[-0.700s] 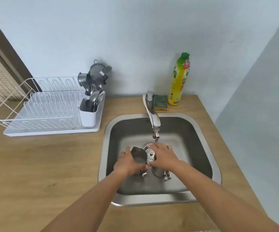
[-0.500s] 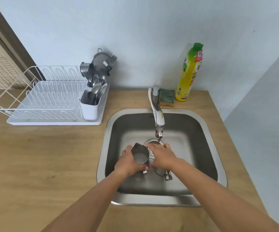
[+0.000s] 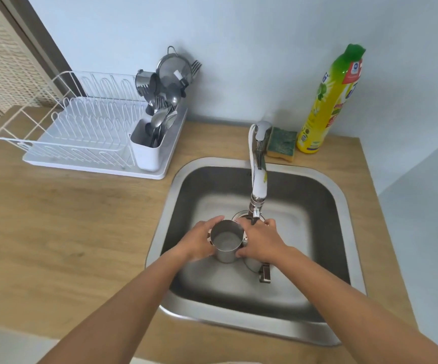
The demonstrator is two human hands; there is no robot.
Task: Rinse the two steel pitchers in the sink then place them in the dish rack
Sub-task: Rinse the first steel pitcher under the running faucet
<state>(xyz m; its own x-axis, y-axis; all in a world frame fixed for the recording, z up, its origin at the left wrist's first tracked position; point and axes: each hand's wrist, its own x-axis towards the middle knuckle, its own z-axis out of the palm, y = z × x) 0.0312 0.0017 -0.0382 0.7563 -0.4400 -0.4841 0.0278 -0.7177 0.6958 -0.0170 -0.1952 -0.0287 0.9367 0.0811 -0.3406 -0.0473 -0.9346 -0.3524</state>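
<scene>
Steel pitcher [image 3: 225, 241] upright, mouth up, low in the sink [image 3: 239, 323]. The left hand [image 3: 198, 241] is wrapped round its wall. The right hand [image 3: 261, 241] touches it by the thumb, but its grip cannot be told. A second pitcher [image 3: 254, 265] lies beneath that hand. Probably light, rigid and slippery when wet: grasp the body or handle. Faucet [image 3: 258, 179] beyond; dish rack [image 3: 81, 127] far left.

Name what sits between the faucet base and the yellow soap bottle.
A green-topped yellow sponge lies on the counter between the faucet and the soap bottle; the head view shows it.
</scene>
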